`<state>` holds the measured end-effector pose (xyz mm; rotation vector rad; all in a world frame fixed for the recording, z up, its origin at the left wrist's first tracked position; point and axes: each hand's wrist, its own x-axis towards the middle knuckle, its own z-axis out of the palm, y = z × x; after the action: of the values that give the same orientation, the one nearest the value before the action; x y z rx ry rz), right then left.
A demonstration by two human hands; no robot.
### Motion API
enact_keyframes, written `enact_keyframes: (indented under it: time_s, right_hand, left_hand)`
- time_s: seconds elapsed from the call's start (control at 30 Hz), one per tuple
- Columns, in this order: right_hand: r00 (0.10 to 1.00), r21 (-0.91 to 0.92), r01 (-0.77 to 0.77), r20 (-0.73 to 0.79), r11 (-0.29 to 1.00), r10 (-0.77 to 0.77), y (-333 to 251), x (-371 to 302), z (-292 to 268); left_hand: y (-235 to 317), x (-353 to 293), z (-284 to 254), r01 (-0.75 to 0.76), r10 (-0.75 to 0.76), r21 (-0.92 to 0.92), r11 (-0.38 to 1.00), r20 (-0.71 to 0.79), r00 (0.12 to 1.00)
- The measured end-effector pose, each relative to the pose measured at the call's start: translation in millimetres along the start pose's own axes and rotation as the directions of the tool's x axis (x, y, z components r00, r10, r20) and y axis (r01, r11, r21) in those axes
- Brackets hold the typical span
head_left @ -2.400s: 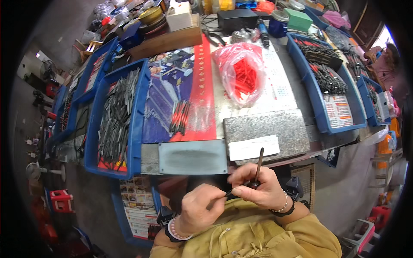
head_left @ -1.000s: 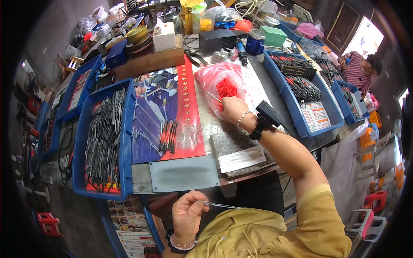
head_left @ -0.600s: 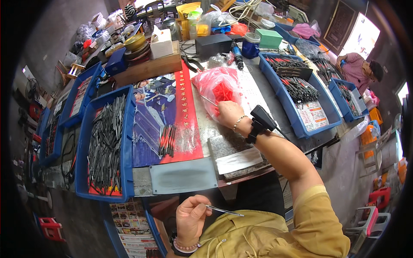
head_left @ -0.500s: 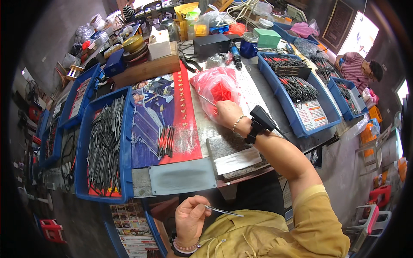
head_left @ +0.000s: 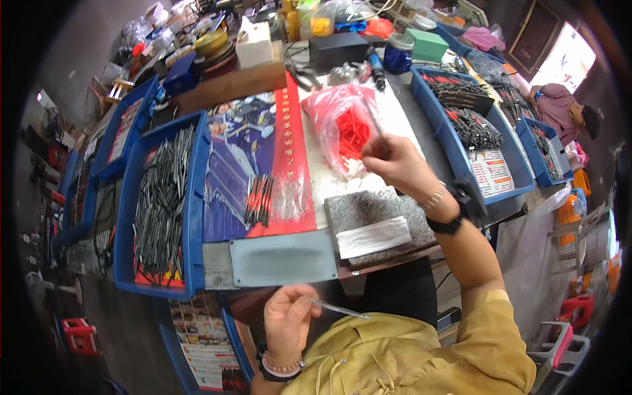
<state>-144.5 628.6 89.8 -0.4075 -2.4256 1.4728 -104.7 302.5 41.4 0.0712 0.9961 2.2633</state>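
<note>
Our left hand (head_left: 289, 320) pinched shut on thin grey metal rod (head_left: 340, 309), held near chest, rod pointing right. Our right hand (head_left: 400, 168) curled closed, fingers at clear plastic bag of red caps (head_left: 342, 128) on bench; whether it grips one, cannot tell. Right arm stretched forward, wrist above speckled grey stone slab (head_left: 368, 210).

A workshop: cluttered workbench (head_left: 395, 118) with blue parts trays (head_left: 164, 210).
</note>
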Motion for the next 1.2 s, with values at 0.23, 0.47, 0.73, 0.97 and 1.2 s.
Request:
enact_keyframes:
  time_s: [0.23, 0.47, 0.73, 0.97, 1.2]
  right_hand:
    - [0.914, 0.395, -0.383, 0.295, 0.835, 0.279, -31, -130, 10]
    - [0.939, 0.36, -0.291, 0.285, 0.886, 0.192, -26, -170, 33]
    - [0.967, 0.076, 0.128, 0.211, 0.989, -0.141, -26, -181, 34]
    - [0.933, -0.03, 0.312, 0.199, 0.949, -0.301, -22, -189, 38]
    - [0.941, 0.102, 0.252, 0.205, 0.962, -0.268, -16, -186, 37]
  left_hand:
    - [-12, 22, 13, 0.083, -0.076, 0.144, 0.986, -0.052, 0.996]
    - [-19, 25, 30, 0.13, -0.138, 0.103, 0.986, 0.066, 0.988]
    - [-20, 20, 33, 0.121, -0.13, 0.128, 0.984, 0.063, 0.989]
    - [-23, 15, 38, 0.096, -0.105, 0.269, 0.958, 0.02, 0.994]
    - [-25, 9, 38, 0.09, -0.094, 0.308, 0.947, -0.003, 0.996]
